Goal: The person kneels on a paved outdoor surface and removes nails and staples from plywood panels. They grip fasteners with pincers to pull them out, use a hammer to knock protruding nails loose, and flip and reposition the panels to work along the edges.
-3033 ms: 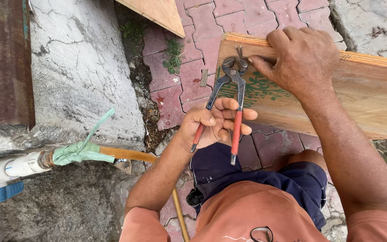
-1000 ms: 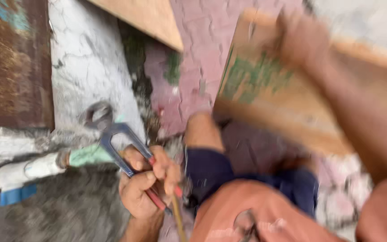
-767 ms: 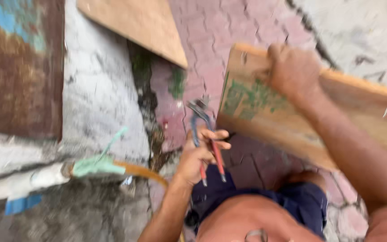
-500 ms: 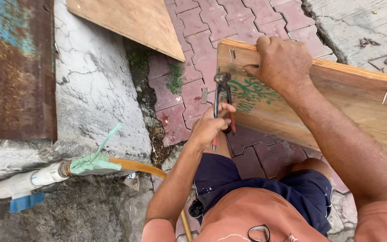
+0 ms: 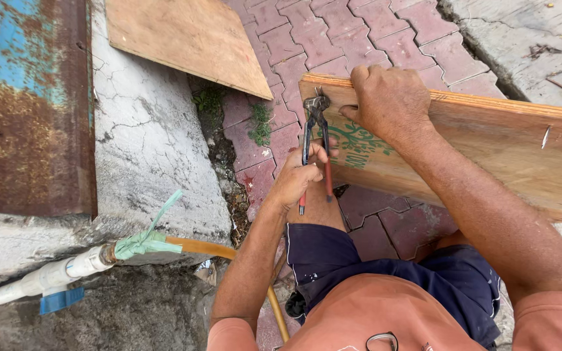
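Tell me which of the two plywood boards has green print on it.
The board gripped by the right hand, propped on edge. The other plywood sheet lies flat on the pavers, plain and untouched.

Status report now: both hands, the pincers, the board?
Left hand grips pincers, head at plywood board top edge. Right hand steadies board. Nothing in the way.

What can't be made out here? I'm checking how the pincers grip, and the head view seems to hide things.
- Pincers: what their jaws bite at the plywood board edge is too small.
- Left hand: its palm faces away.
- Right hand: fingertips hidden behind the board.
- Board's right end: cut off by the frame.
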Available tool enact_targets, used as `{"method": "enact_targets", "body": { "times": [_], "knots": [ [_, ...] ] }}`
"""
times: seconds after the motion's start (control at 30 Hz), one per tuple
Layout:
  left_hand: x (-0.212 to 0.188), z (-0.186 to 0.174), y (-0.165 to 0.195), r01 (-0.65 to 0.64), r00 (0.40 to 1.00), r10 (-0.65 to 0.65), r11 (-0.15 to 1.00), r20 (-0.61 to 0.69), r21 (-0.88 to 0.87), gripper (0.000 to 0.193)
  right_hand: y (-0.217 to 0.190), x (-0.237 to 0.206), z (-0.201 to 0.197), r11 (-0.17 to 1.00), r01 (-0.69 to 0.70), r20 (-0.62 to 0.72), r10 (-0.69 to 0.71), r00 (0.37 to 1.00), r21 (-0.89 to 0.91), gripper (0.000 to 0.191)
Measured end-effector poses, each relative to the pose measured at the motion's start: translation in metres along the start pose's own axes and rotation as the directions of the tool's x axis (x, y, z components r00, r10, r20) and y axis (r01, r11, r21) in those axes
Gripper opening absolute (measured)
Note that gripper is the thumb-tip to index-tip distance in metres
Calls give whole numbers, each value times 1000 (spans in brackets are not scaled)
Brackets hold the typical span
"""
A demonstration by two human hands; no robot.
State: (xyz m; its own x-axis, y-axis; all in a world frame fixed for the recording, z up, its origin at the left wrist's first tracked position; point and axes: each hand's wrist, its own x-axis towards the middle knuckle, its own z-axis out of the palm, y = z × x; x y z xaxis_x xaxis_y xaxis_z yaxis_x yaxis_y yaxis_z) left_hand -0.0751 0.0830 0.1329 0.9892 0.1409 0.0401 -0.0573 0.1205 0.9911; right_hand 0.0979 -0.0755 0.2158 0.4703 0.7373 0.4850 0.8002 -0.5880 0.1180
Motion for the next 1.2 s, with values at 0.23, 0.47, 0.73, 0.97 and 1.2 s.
{"method": "enact_targets", "body": {
  "times": [0.23,0.47,0.73,0.97,1.2],
  "knots": [
    [-9,6,-18,34,996,-44,992,-79,-121,17,-11,-3,-6,999,-7,2,7,1000,43,58],
    [-16,12,-13,45,985,-82,972,-152,-232,23,-22,3,-7,999,-7,34,5,999,49,55],
    [-36,-11,31,273,947,-317,885,-59,-378,28,-28,5,0,997,0,5,0,1000,79,56],
    [-40,-37,93,522,845,-531,794,63,-312,30,-29,-4,0,993,19,15,-21,1000,120,51],
    [-39,-22,89,470,875,-482,869,-44,-155,46,-29,-2,-3,992,26,-65,-18,998,123,51]
  ]
}}
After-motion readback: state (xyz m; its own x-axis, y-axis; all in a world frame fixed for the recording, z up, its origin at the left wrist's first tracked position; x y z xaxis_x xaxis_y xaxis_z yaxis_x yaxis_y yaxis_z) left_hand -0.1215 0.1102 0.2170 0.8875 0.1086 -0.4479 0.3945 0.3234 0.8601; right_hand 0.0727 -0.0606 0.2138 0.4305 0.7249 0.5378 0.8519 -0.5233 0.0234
